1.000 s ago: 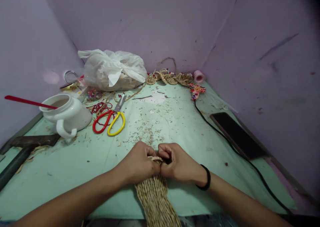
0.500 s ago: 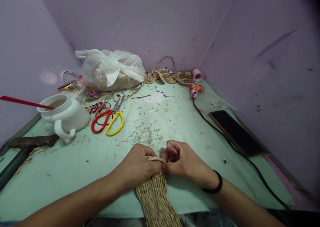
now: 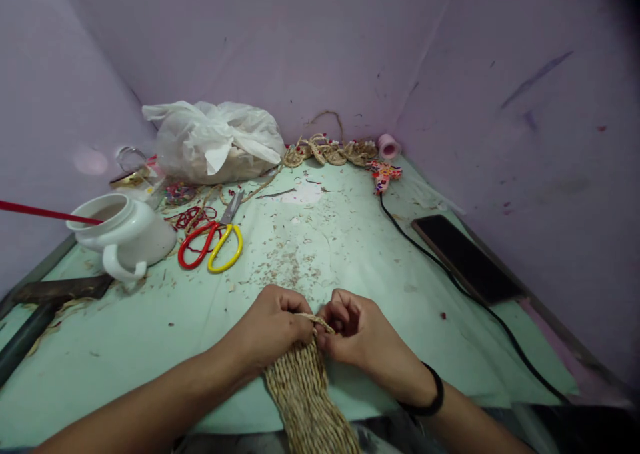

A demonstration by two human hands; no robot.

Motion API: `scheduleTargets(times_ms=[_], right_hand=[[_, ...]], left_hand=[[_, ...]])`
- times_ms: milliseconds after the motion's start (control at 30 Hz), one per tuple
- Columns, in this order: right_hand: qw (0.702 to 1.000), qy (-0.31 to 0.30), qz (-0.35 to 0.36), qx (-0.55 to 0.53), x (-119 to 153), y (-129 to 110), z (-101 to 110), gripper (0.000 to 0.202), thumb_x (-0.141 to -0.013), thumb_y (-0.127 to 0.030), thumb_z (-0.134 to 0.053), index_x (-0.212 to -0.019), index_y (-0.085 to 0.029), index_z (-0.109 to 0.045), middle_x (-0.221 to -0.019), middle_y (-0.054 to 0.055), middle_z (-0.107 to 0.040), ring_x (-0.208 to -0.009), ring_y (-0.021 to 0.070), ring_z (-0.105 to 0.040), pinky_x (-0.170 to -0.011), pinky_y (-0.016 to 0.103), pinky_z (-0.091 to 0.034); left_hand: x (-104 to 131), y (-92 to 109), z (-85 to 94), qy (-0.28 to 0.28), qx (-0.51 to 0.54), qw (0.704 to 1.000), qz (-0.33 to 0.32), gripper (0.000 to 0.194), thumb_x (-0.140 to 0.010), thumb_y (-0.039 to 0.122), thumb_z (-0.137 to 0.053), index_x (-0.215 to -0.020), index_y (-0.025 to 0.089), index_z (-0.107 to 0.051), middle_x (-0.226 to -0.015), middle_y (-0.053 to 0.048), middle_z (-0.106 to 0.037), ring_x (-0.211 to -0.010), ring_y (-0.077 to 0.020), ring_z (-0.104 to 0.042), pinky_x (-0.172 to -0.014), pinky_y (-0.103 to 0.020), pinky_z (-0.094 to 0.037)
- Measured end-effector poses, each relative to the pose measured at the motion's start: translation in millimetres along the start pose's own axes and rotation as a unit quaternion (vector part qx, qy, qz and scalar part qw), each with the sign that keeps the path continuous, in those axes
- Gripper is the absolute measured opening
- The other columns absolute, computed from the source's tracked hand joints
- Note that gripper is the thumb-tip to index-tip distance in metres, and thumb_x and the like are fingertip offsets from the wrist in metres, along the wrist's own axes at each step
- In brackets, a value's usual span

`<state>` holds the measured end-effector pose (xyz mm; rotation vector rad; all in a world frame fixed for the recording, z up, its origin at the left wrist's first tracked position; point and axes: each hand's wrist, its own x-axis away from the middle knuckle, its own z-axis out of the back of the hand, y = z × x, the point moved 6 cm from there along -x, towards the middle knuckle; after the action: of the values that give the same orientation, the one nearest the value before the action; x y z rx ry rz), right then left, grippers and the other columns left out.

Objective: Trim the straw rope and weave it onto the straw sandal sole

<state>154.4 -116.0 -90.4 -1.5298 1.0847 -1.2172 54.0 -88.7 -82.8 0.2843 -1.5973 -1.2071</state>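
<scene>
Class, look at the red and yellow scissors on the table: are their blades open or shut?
Shut. The scissors lie flat on the green table with both blades together as one narrow point, handles side by side.

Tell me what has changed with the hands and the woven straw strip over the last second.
The right hand opened slightly half a second ago, then closed again at the top edge of the woven straw strip. The left hand kept its grip there throughout. The scissors and white jug lie unmoved.

Green table [image 3: 150, 327]: scissors [image 3: 213, 241], white jug [image 3: 123, 231], phone [image 3: 465, 257], straw scraps [image 3: 290, 264].
</scene>
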Motion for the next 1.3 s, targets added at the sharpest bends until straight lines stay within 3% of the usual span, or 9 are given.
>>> scheduleTargets(times_ms=[167, 400, 533, 667, 733, 900, 1067, 1200, 1300], right_hand=[[0.999, -0.023, -0.005, -0.043, 1.9, 2.1, -1.0, 0.034, -0.053, -0.005, -0.059, -0.058, -0.021, -0.029, -0.060, -0.006, -0.049, -0.054, 0.0064, -0.038, -0.049, 0.020, -0.028], [1.000, 0.008, -0.006, -0.026, 1.1, 1.5, 0.2, 0.033, -0.051, -0.001, -0.053, -0.055, -0.021, -0.026, -0.050, -0.010, -0.040, -0.048, 0.0045, -0.032, -0.044, 0.018, -0.024], [1.000, 0.005, -0.002, -0.015, 0.3, 0.4, -0.3, 0.033, -0.050, 0.001, -0.050, -0.055, -0.021, -0.026, -0.049, -0.010, -0.041, -0.047, 0.0044, -0.032, -0.043, 0.018, -0.024], [1.000, 0.006, -0.007, -0.030, 1.1, 0.8, -0.8, 0.033, -0.051, -0.001, -0.052, -0.056, -0.021, -0.026, -0.052, -0.009, -0.046, -0.049, 0.0051, -0.035, -0.045, 0.019, -0.027], [0.999, 0.008, -0.013, -0.037, 1.7, 1.7, -0.9, 0.033, -0.052, -0.002, -0.053, -0.056, -0.022, -0.026, -0.055, -0.008, -0.049, -0.050, 0.0056, -0.037, -0.046, 0.019, -0.028], [0.999, 0.016, -0.003, -0.045, 4.3, 2.0, -2.8, 0.035, -0.054, -0.005, -0.057, -0.057, -0.022, -0.026, -0.058, -0.007, -0.050, -0.052, 0.0063, -0.038, -0.047, 0.020, -0.030], [0.999, 0.039, 0.013, -0.022, 11.2, -2.0, -4.7, 0.036, -0.058, -0.010, -0.061, -0.056, -0.022, -0.026, -0.060, -0.005, -0.052, -0.053, 0.0076, -0.041, -0.049, 0.020, -0.033], [0.987, 0.091, 0.075, 0.111, 25.9, -13.9, -1.6, 0.033, -0.066, -0.013, -0.059, -0.055, -0.022, -0.028, -0.061, -0.002, -0.057, -0.056, 0.0106, -0.049, -0.052, 0.022, -0.038], [0.962, 0.071, 0.156, 0.212, 39.2, -21.4, -8.1, 0.032, -0.071, -0.015, -0.056, -0.051, -0.022, -0.030, -0.061, 0.000, -0.062, -0.056, 0.0124, -0.055, -0.053, 0.023, -0.042]], left_hand=[[0.0, 0.0, 0.5, 0.005, 0.001, 1.000, -0.006, 0.004, -0.047, 0.015, -0.051, -0.049, 0.013, -0.053, -0.040, 0.004, -0.043, -0.042, -0.0071, -0.034, -0.042, -0.021, -0.023], [7.6, 25.6, 12.3, -0.065, -0.202, 0.972, -0.103, 0.023, -0.062, 0.027, -0.056, -0.078, 0.013, -0.064, -0.067, -0.001, -0.060, -0.063, -0.0135, -0.050, -0.057, -0.024, -0.038], [11.9, 47.6, 13.7, -0.023, -0.300, 0.936, -0.181, 0.021, -0.067, 0.028, -0.054, -0.080, 0.015, -0.065, -0.078, -0.004, -0.063, -0.075, -0.0164, -0.054, -0.070, -0.028, -0.039], [20.6, 59.2, 15.6, 0.051, -0.292, 0.915, -0.274, 0.013, -0.068, 0.019, -0.051, -0.072, 0.017, -0.063, -0.077, -0.003, -0.062, -0.077, -0.0149, -0.053, -0.073, -0.027, -0.039], [24.3, 55.8, 18.9, 0.070, -0.297, 0.909, -0.284, 0.012, -0.068, 0.019, -0.051, -0.071, 0.017, -0.062, -0.077, -0.002, -0.061, -0.077, -0.0153, -0.053, -0.072, -0.027, -0.039], [21.4, 24.9, 18.6, 0.028, -0.348, 0.925, -0.153, 0.017, -0.064, 0.029, -0.055, -0.075, 0.018, -0.064, -0.068, 0.000, -0.059, -0.066, -0.0149, -0.050, -0.059, -0.024, -0.035], [16.7, 13.0, 10.2, 0.006, -0.236, 0.966, -0.107, 0.009, -0.063, 0.022, -0.049, -0.061, 0.015, -0.053, -0.053, 0.004, -0.045, -0.053, -0.0094, -0.038, -0.048, -0.020, -0.028], [18.1, 8.7, 8.1, -0.003, -0.137, 0.984, -0.117, 0.004, -0.058, 0.014, -0.050, -0.061, 0.015, -0.052, -0.053, 0.004, -0.044, -0.053, -0.0086, -0.037, -0.047, -0.020, -0.029], [28.1, 7.1, 11.9, 0.037, -0.109, 0.970, -0.212, 0.008, -0.056, 0.008, -0.050, -0.058, 0.016, -0.051, -0.060, 0.002, -0.048, -0.056, -0.0094, -0.043, -0.050, -0.020, -0.034]])
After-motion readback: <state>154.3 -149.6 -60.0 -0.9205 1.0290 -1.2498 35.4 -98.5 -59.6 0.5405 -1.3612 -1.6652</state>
